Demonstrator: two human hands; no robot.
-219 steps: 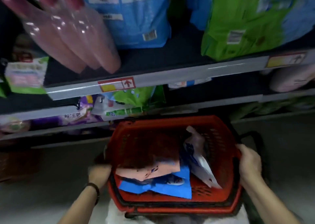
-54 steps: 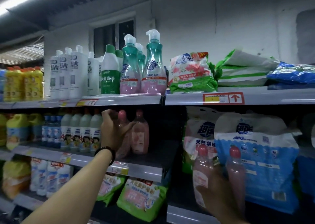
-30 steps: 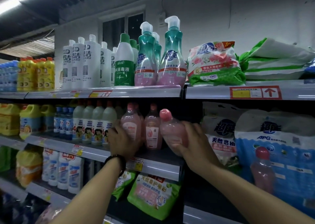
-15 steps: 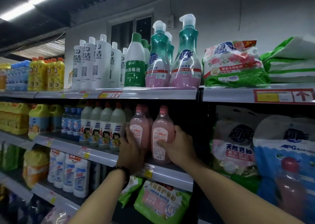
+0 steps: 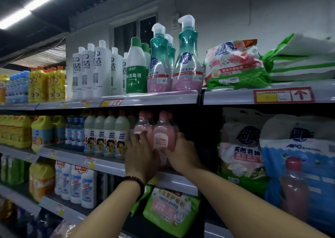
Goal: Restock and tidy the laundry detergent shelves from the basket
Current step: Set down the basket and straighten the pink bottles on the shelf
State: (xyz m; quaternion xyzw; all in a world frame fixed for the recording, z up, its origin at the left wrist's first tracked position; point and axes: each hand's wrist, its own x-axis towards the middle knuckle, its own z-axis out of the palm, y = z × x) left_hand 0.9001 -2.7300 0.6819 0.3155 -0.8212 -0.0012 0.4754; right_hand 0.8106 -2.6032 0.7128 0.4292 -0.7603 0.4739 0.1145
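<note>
Two pink detergent bottles stand side by side on the middle shelf point(image 5: 108, 162). My left hand point(image 5: 140, 153) holds the left pink bottle point(image 5: 143, 126) from the front, fingers curled up over its lower body. My right hand point(image 5: 182, 155) grips the right pink bottle point(image 5: 163, 135) low on its right side, thumb across the front. Both bottles are upright and close together, with more pink bottles dimly visible behind them. A third pink bottle point(image 5: 293, 183) stands at the lower right in front of a blue detergent bag point(image 5: 297, 147). The basket is out of view.
White bottles with cartoon labels point(image 5: 110, 138) stand just left of the pink ones. Teal pump bottles point(image 5: 186, 62), white bottles and a green-and-pink powder bag point(image 5: 235, 65) fill the top shelf. Powder bags point(image 5: 239, 147) sit to the right, a green pouch point(image 5: 168, 208) below.
My right hand brought a tilted pink bottle to the shelf and stood it upright beside the one my left hand holds. Both hands now stay on the pair.
</note>
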